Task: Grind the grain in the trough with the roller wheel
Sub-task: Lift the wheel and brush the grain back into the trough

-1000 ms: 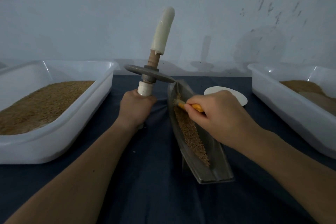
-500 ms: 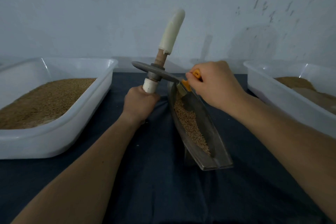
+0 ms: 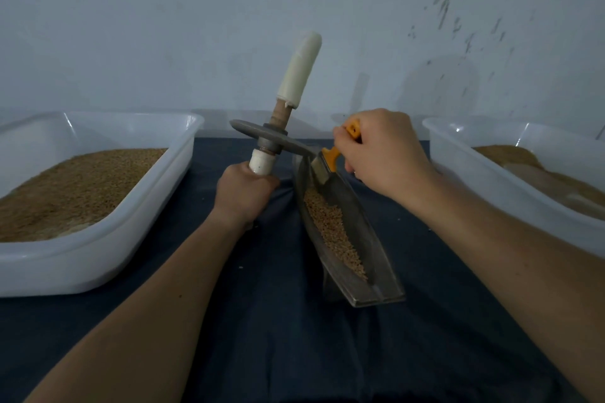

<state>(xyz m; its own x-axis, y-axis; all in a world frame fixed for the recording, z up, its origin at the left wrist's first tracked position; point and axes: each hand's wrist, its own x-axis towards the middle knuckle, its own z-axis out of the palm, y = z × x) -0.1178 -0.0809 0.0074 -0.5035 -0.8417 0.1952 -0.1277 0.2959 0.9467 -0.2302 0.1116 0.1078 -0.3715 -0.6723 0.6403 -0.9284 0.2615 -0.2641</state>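
The narrow, boat-shaped grey metal trough (image 3: 376,258) lies on the dark blue cloth (image 3: 278,337) in front of us, running from its far tip near the middle of the scene to its open near end on our right. A strip of tan grain (image 3: 334,232) lies along its bottom, from about midway to near the open end, while the far stretch is bare metal. The roller wheel (image 3: 271,137), a flat grey metal disc on a wooden axle with white-wrapped grips, is not in the trough: we hold it up just to the left, axle close to upright and leaning right, disc nearly level, its right rim above the trough's far end. Our left hand (image 3: 244,195) is wrapped in a full fist round the lower white grip, and the upper grip stands free above the disc. Our right hand (image 3: 383,154) has its fingers curled round the orange handle of a small brush (image 3: 332,157), whose pale head points down into the trough's far end, just below the disc's rim; we cannot tell whether brush and disc touch. On our left stands a large white plastic tub (image 3: 98,258) with a bed of tan grain (image 3: 72,186), and on our right a second white plastic tub (image 3: 491,180) with a brown heap (image 3: 540,173). A pale, scuffed wall (image 3: 229,26) rises behind the table.
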